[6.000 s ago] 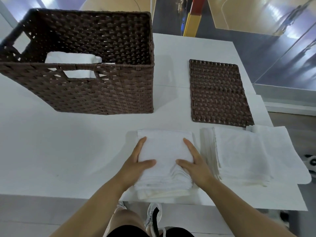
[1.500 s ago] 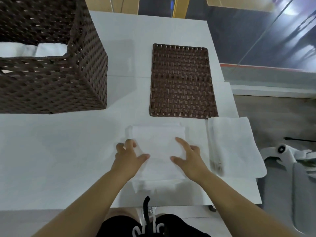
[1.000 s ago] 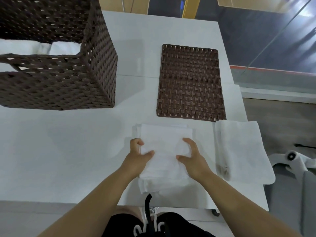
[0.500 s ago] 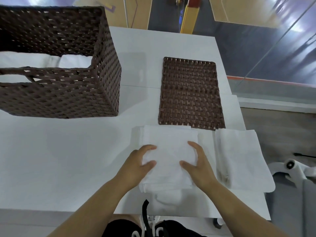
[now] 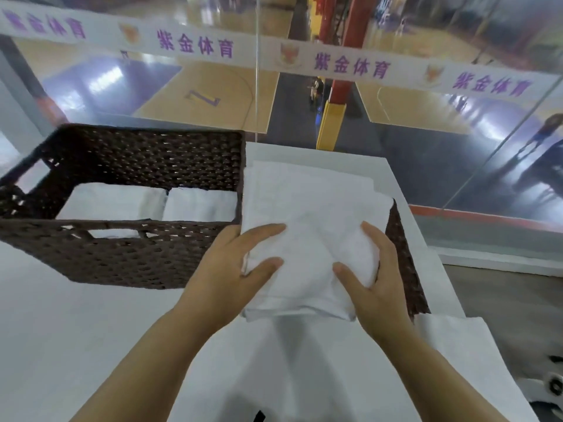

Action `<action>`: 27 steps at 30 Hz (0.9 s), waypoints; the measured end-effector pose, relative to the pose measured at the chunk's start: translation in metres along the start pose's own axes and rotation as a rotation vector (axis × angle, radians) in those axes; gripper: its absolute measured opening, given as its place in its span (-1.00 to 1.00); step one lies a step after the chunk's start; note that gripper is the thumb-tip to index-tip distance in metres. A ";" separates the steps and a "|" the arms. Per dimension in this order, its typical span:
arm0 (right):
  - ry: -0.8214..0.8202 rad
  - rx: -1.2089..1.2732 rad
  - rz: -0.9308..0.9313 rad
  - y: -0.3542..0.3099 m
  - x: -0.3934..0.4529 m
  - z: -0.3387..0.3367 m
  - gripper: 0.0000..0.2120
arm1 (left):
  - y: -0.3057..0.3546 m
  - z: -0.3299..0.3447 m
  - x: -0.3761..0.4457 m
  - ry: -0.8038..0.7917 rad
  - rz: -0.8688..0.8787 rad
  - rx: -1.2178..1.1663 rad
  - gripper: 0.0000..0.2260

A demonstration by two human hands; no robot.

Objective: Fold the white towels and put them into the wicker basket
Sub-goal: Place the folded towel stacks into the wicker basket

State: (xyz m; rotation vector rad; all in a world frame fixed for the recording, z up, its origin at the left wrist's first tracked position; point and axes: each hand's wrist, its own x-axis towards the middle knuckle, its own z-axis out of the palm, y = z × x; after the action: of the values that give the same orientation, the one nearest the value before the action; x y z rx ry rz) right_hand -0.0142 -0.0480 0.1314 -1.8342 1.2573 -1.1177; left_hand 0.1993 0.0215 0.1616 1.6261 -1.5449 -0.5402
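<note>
gripping folded towel [image 5: 307, 239], both hands, beside wicker basket [image 5: 128, 257]

We stand at a white table [image 5: 76, 324]. A brown woven mat [image 5: 402, 254] lies flat on it at the right, mostly hidden. Past the table we look through glass at a sports court [image 5: 213, 86] with a red and yellow pillar [image 5: 335, 102], crossed by a white banner [image 5: 274, 53] with purple characters.
</note>
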 end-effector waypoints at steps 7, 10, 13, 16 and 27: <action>-0.173 0.016 -0.085 -0.085 0.055 0.076 -0.34 | -0.039 -0.116 0.036 0.119 -0.014 0.012 -0.65; -0.280 -0.062 -0.032 -0.117 0.083 0.116 -0.32 | -0.069 -0.156 0.057 0.148 -0.060 -0.028 -0.65; -0.381 -0.199 0.046 -0.136 0.113 0.160 -0.33 | -0.103 -0.184 0.086 0.110 -0.136 -0.011 -0.65; -0.451 -0.310 0.121 -0.139 0.136 0.200 -0.33 | -0.145 -0.193 0.117 0.017 -0.222 0.100 -0.63; -0.690 -0.873 0.311 -0.094 0.158 0.256 -0.70 | -0.217 -0.156 0.147 -0.609 -0.355 0.416 -0.60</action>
State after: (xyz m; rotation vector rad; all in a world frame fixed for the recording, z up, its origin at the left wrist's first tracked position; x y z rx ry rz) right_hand 0.2822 -0.1544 0.1465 -2.1966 1.6067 0.3243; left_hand 0.4767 -0.0964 0.1145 2.2147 -1.8999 -1.0325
